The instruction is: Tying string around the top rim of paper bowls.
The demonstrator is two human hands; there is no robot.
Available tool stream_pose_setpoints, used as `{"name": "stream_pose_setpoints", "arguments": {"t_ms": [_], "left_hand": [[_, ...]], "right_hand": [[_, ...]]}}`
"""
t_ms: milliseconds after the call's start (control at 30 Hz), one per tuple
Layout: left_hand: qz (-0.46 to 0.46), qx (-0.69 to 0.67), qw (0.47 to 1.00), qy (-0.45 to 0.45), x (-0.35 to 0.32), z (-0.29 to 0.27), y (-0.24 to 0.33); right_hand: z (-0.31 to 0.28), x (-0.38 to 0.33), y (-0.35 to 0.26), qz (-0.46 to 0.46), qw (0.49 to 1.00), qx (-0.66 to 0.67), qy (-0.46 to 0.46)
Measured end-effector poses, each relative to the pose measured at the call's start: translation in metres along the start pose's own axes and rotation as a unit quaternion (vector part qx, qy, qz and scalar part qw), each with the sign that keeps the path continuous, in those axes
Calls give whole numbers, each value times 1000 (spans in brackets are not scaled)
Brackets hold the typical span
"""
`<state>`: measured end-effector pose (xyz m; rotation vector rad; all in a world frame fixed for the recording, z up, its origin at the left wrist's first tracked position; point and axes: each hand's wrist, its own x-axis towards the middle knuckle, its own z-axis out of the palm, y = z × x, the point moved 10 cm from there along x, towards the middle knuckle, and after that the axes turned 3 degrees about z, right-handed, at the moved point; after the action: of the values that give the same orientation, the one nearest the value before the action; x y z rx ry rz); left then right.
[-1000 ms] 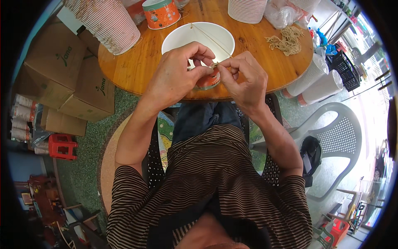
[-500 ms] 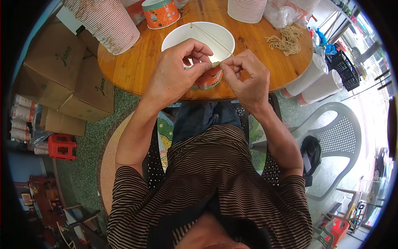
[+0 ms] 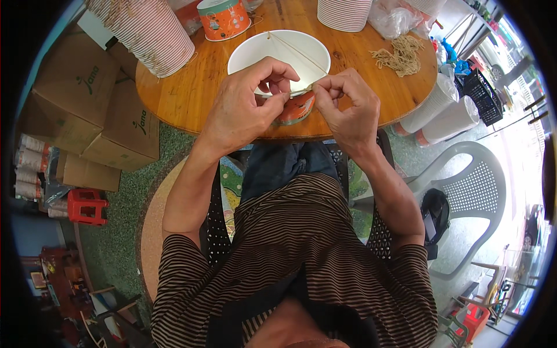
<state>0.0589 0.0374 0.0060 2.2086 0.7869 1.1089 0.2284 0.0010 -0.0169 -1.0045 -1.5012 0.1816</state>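
A paper bucket (image 3: 243, 55), white inside with an orange printed outside, sits at the near edge of the round wooden table. A thin tan cord (image 3: 295, 50) runs across its mouth from the far rim to the near right rim. At the near rim, my left hand (image 3: 241, 107) has thumb and fingertips closed on the cord by the rim. Beside it, my right hand (image 3: 353, 110) pinches the cord between thumb and forefinger. The fingers partly cover the spot where the cord meets the rim.
A tall stack of nested buckets (image 3: 148, 40) leans at the table's left, near one upright orange bucket (image 3: 224, 20). Another stack (image 3: 344, 13) stands at the back. A heap of tan cords (image 3: 401, 56) lies at the right. Cardboard boxes (image 3: 75, 87) and a grey chair (image 3: 473, 185) flank the table.
The bucket and both hands have shifted slightly to the right. My left thumb has drawn a little away from my right fingertips, exposing more of the cord at the near rim.
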Motion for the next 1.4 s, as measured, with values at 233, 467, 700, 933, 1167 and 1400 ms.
{"name": "stream_pose_setpoints", "arguments": {"t_ms": [233,467,700,933,1167,1400], "left_hand": [[5,7,1000,-1,1,0,-1],[8,77,997,-26,9,15,7],[-18,40,999,15,13,12,-5],[-47,-1,999,12,11,11,-14],[-38,-3,999,10,12,12,-12],[37,57,998,10,12,11,4]], "right_hand": [[0,-1,17,54,996,75,11],[9,-2,37,197,954,226,-30],[6,3,41,233,929,273,-94],[10,2,27,178,958,179,-134],[4,3,27,154,978,99,-104],[4,-1,35,203,964,154,-72]]}}
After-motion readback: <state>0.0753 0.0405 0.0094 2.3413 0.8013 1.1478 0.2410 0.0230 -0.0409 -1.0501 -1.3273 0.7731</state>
